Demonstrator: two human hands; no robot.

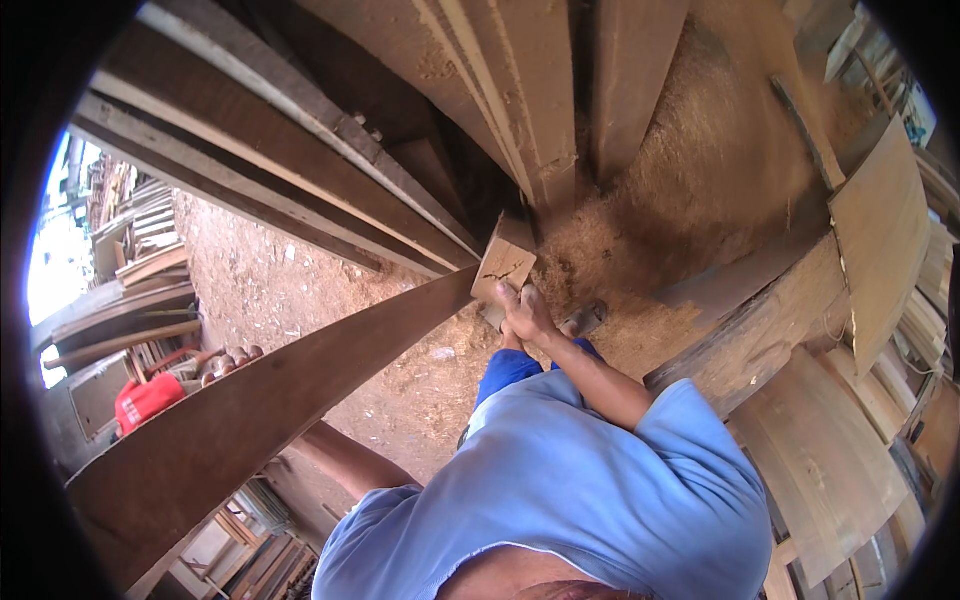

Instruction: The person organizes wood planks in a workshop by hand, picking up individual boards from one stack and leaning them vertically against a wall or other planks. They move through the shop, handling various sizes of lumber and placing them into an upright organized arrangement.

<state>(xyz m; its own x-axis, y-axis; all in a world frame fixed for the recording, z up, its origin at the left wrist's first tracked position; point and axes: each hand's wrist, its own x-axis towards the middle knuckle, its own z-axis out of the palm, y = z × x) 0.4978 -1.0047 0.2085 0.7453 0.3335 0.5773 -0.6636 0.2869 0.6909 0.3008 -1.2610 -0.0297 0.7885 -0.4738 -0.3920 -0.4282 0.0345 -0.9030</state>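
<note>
A long dark-brown plank (270, 390) slants across from the lower left to the middle. My left hand (231, 364) is wrapped over its far edge, with only the fingers showing; the plank hides the palm and wrist. At the plank's far end is a pale, cracked wooden face (503, 268); I cannot tell whether it is a separate block or part of the plank. My right hand (527, 310) grips this pale wood at its near side, thumb on top, other fingers partly hidden.
Tall boards (290, 130) lean ahead, and a sawdust heap (690, 150) lies to their right. Thick slabs (770, 320) and wide sheets (880, 240) stand at my right. Stacked timber (150, 270) and a red cloth-like item (146, 402) are at the left. Wood scraps litter the floor (400, 380).
</note>
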